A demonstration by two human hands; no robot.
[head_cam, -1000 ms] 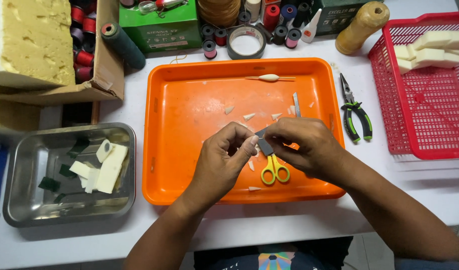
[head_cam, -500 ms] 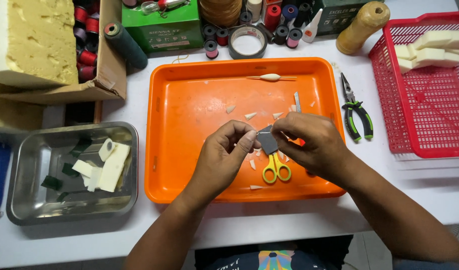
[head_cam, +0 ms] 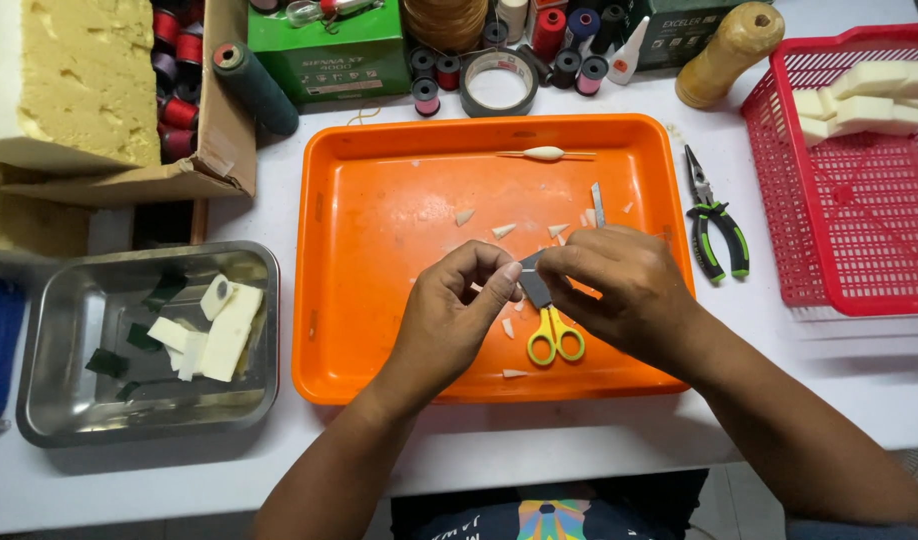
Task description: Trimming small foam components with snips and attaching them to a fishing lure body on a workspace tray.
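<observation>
Orange plastic tray [head_cam: 379, 330] sits in the middle of the white worktop [head_cam: 539, 440], and both hands are working right over it. My left hand [head_cam: 449, 320] has its thumb and forefinger pressed onto a small dark grey strip [head_cam: 532, 280], and my right hand [head_cam: 619, 285] pinches the same strip from the other side, so the piece hangs between the two hands just above the tray floor. Can't tell what the strip is made of.

Just under the hands, the yellow-handled scissors [head_cam: 555, 335] lie flat in the tray, loops toward me. Little pale triangular offcuts [head_cam: 503, 231] are scattered around the tray floor, and a slim white spindle-shaped float on a thin stick [head_cam: 545, 153] lies near the far rim.

Off to the right on the worktop are green-and-black handled pliers [head_cam: 717, 225], just beside the tray, then a red plastic mesh basket [head_cam: 859, 230] holding cream foam blocks. On the left there's a steel pan [head_cam: 59, 400] with white and dark green foam scraps in it.
</observation>
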